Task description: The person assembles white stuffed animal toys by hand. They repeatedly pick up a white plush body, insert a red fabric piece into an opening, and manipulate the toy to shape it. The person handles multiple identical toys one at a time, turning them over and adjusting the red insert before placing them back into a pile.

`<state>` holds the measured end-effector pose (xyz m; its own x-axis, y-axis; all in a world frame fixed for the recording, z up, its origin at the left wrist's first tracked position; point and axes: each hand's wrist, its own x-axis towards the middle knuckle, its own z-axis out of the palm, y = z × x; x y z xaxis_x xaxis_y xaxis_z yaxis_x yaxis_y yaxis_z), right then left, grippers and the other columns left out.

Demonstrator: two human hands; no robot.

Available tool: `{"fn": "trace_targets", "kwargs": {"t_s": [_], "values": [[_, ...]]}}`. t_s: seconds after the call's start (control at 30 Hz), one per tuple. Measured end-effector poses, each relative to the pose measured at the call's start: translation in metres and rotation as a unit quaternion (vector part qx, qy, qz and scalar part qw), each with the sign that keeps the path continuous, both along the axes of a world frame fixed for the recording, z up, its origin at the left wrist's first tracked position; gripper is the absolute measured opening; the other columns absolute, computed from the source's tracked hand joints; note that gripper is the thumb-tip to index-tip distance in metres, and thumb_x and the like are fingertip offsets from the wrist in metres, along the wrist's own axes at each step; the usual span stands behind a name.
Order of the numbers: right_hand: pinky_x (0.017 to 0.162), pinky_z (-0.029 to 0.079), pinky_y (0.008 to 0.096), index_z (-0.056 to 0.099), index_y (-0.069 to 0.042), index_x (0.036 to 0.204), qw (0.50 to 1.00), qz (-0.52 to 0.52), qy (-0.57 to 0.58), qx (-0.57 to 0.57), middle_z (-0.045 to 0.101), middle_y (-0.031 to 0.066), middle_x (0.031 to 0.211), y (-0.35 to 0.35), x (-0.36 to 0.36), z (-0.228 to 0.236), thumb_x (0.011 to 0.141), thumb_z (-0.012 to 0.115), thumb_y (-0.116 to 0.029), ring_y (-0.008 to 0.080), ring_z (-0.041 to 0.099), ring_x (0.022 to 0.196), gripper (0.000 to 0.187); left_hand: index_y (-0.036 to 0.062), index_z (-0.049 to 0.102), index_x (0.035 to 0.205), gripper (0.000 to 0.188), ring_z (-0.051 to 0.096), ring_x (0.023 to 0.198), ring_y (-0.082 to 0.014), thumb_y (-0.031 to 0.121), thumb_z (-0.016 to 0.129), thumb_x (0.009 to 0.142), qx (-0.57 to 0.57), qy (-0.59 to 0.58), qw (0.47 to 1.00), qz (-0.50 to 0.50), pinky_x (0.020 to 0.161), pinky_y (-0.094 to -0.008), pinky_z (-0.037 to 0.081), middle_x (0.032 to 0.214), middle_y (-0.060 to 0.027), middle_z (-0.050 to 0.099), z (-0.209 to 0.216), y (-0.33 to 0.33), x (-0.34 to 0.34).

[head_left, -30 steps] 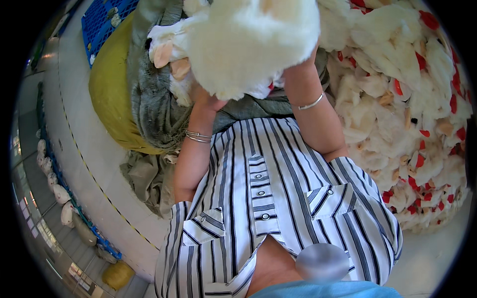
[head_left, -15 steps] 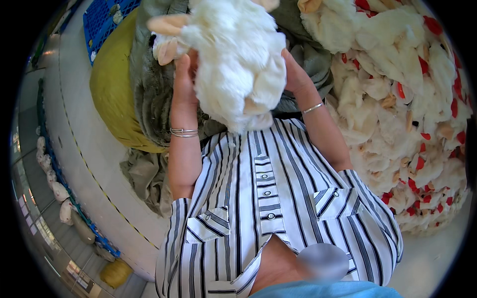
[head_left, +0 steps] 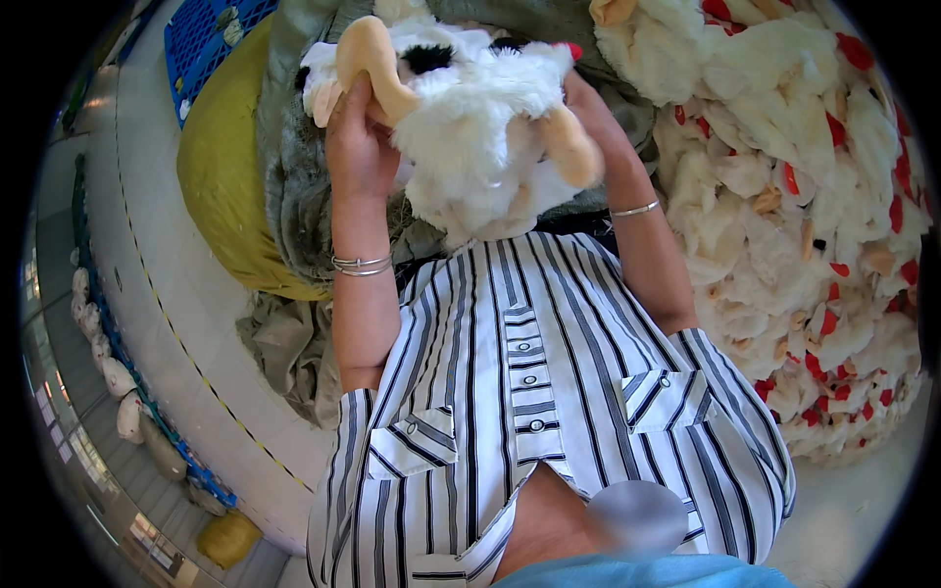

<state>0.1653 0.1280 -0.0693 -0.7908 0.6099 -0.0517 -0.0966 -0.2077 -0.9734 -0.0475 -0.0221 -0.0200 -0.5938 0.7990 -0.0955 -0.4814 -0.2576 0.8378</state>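
Observation:
Between my hands is a white, long-furred plush animal [head_left: 466,127] with peach ears, black patches along its top and a small red bit at its right. It looks limp; whether it is stuffed I cannot tell. My left hand [head_left: 363,147] is closed on its left side at the base of a peach ear, thumb on top. My right hand [head_left: 593,118] grips the opposite side, most of its fingers hidden behind the fur. Another floppy peach ear hangs down near that hand. Under and beyond the plush lies grey-green furry cloth [head_left: 314,196].
A big heap of white plush pieces [head_left: 784,225] with red and peach parts rises on the right. To the left sit an olive-yellow sack [head_left: 221,167] and a blue plastic crate [head_left: 201,49]. Bundles [head_left: 118,377] line the far left beyond a striped floor line [head_left: 201,367].
The plush has been turned over, so its black patches, red bit and the ear on the right now show. My left hand has shifted slightly to its ear; my right hand has moved outward.

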Motion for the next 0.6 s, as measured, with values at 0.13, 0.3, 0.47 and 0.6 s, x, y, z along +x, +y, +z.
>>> {"fn": "trace_targets", "kwargs": {"t_s": [0.13, 0.3, 0.47, 0.6], "values": [[0.100, 0.039, 0.0313, 0.040, -0.008, 0.140, 0.958, -0.119, -0.058, 0.256, 0.044, 0.0098, 0.139, -0.018, 0.002, 0.024, 0.076, 0.080, -0.019, 0.0178, 0.047, 0.123, 0.075, -0.0036, 0.052, 0.125, 0.045, 0.058, 0.107, -0.0221, 0.033, 0.043, 0.101, 0.006, -0.050, 0.998, 0.046, 0.093, -0.0385, 0.047, 0.117, -0.0124, 0.060, 0.008, -0.004, -0.002], [0.100, 0.039, 0.0300, 0.047, -0.006, 0.134, 0.937, -0.103, 0.063, 0.328, 0.048, 0.0105, 0.134, -0.032, -0.006, 0.038, 0.084, 0.069, -0.011, 0.0156, 0.048, 0.120, 0.055, -0.0051, 0.052, 0.124, 0.046, 0.057, 0.110, -0.0247, 0.034, 0.040, 0.102, 0.017, -0.034, 0.999, 0.036, 0.096, -0.0399, 0.045, 0.119, -0.0133, 0.060, 0.032, 0.003, 0.013], [0.085, 0.047, 0.0253, 0.059, 0.001, 0.116, 0.959, -0.253, 0.110, 0.061, 0.062, 0.0037, 0.107, -0.007, 0.007, 0.022, 0.092, 0.059, -0.009, 0.0109, 0.058, 0.099, 0.027, 0.0000, 0.053, 0.123, 0.041, 0.058, 0.107, -0.0221, 0.032, 0.042, 0.101, 0.040, 0.022, 0.998, 0.033, 0.092, -0.0368, 0.046, 0.119, -0.0113, 0.060, 0.036, -0.007, -0.004], [0.073, 0.048, 0.0242, 0.063, 0.001, 0.107, 0.942, -0.303, 0.142, 0.002, 0.064, -0.0006, 0.093, -0.002, 0.007, 0.041, 0.094, 0.061, -0.016, 0.0096, 0.060, 0.084, 0.022, 0.0046, 0.055, 0.121, 0.035, 0.058, 0.103, -0.0199, 0.031, 0.044, 0.100, 0.049, 0.034, 0.996, 0.070, 0.085, -0.0344, 0.045, 0.117, -0.0085, 0.061, 0.037, -0.009, -0.003]]}}
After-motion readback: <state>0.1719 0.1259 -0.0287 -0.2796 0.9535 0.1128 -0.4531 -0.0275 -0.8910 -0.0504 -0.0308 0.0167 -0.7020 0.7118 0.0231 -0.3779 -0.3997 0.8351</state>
